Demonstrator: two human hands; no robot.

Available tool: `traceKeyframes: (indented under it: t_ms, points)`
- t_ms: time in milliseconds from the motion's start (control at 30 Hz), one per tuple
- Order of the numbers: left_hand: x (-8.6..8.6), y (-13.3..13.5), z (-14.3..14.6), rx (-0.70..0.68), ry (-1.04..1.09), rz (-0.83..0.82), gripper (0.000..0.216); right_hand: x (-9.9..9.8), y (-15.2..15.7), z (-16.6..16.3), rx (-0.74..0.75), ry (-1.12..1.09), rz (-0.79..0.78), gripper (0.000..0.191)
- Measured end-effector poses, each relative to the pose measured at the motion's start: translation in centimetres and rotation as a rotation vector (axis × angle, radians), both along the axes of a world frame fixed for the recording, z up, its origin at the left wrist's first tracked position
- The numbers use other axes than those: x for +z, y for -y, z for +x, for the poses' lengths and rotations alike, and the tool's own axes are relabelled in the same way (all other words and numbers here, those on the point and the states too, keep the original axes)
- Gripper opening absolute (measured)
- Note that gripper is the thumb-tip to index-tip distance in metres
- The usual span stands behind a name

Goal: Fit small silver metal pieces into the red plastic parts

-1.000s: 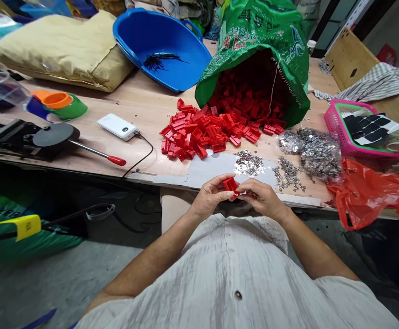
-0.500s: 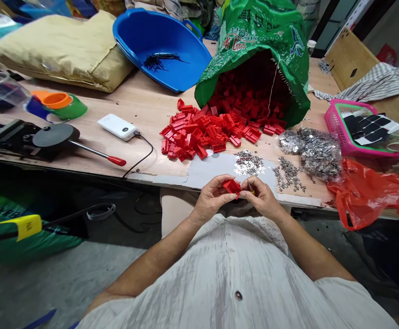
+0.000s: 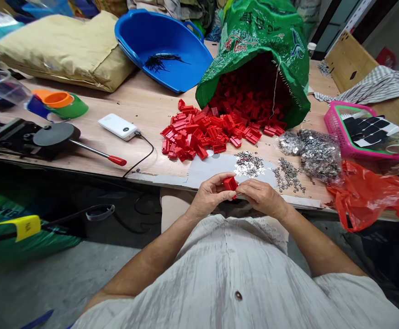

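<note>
My left hand pinches a small red plastic part just in front of the table's near edge. My right hand has its fingers closed against the same part from the right; whatever small thing it presses in is hidden. A heap of the same red parts spills from a green woven sack lying on its side. Small shiny metal pieces lie scattered on a grey sheet just beyond my hands.
Clear bags of metal pieces and a red plastic bag lie to the right, behind them a pink basket. A blue basin, white power bank with cable, black press tool and tan sack are on the left.
My hands have stayed together at the table edge; the right fingers opened slightly half a second ago and are closed on the red part again now.
</note>
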State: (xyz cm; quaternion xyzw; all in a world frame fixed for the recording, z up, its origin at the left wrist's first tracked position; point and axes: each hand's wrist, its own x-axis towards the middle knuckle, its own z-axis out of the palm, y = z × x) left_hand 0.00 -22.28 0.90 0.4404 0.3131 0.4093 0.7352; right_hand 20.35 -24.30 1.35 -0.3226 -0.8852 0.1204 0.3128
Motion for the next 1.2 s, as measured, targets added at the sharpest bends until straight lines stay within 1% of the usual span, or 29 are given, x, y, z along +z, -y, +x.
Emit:
traceKeyframes:
  t_ms: [200, 367, 500, 767, 1000, 1200]
  points:
    - [-0.4, -0.2, -0.1, -0.013, 0.012, -0.015, 0.049, 0.0, -0.3, -0.2, 0.030, -0.111, -0.007, 0.014]
    - [-0.9, -0.4, -0.4, -0.074, 0.023, -0.033, 0.051, 0.3, -0.5, -0.2, 0.052, -0.119, -0.029, 0.013]
    - [-1.0, -0.5, -0.4, -0.089, 0.010, -0.053, 0.052, 0.6, -0.5, 0.0, 0.076, -0.100, -0.034, 0.013]
    - [-0.6, -0.5, -0.2, -0.035, 0.069, -0.084, 0.049, 0.8, -0.4, -0.1, 0.043, -0.114, 0.003, 0.017]
    - [-0.5, -0.4, -0.1, -0.026, 0.090, -0.072, 0.048, 0.4, -0.1, 0.2, 0.023, -0.112, 0.052, 0.021]
    - [-0.8, -0.3, -0.3, -0.031, 0.079, -0.014, 0.049, 0.4, -0.1, 0.2, 0.017, -0.181, -0.022, 0.021]
